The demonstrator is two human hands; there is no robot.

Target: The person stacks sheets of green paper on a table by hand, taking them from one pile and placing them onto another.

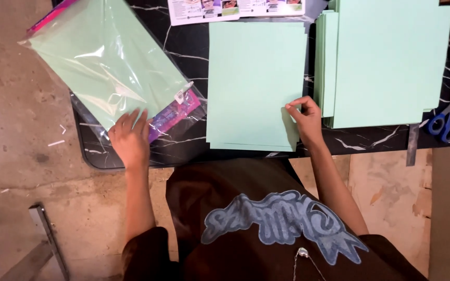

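The right hand [305, 118] pinches the right edge of the top pale green paper sheet [253, 83], fingers clamped on it, on the black marble-patterned table [183, 143]. The left hand [130, 138] lies flat, fingers together, on a clear plastic bag of green paper [105, 62]. Blue-handled scissors [448, 122] lie beside a taller green paper stack [386, 62].

- You wear a dark brown t-shirt [235, 208] with short sleeves that end above the elbows.
- Its front carries a large graffiti-style print [282, 221] in faded blue-grey with a pale outline.
- Just below that print, a thin silver chain with a small pendant [302, 253] hangs.
- Both forearms are bare.
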